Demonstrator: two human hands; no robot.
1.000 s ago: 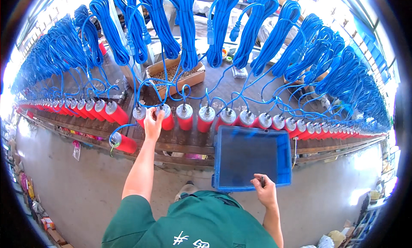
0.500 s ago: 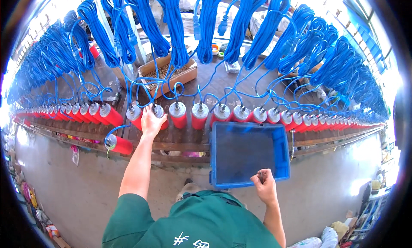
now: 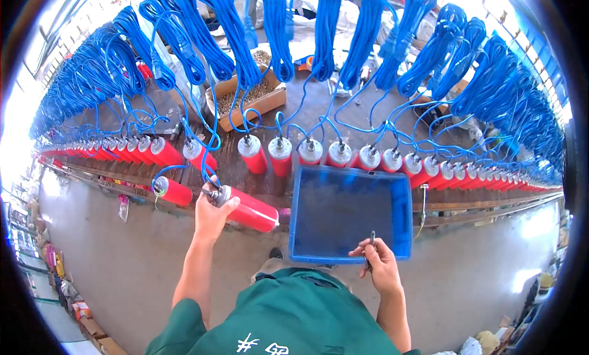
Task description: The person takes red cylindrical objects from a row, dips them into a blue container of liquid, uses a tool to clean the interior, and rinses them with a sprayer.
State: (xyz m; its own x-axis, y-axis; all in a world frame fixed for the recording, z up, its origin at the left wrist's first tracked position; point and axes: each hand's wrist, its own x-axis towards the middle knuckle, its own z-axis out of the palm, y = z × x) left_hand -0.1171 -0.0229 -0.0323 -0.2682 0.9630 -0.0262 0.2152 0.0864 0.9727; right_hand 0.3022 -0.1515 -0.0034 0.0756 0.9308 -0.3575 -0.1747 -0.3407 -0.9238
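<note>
My left hand is closed round the metal-capped end of a red cylinder, which lies tilted in the air in front of the bench edge. A blue cable runs up from its cap. Between the fingers of my right hand is a thin dark pen-like tool, its exact kind unclear. That hand is over the near right part of a blue plastic bin. Another red cylinder lies on its side at the bench edge, left of my left hand.
A long row of red cylinders with grey caps lines the bench. Coiled blue cables hang above them, their leads drooping across the bench. Behind stands a cardboard box of small brass-coloured parts.
My left hand has lifted the red cylinder out of the row and brought it nearer, now tipped sideways. The dark tool in my right hand now points upward. The whole view has shifted slightly.
</note>
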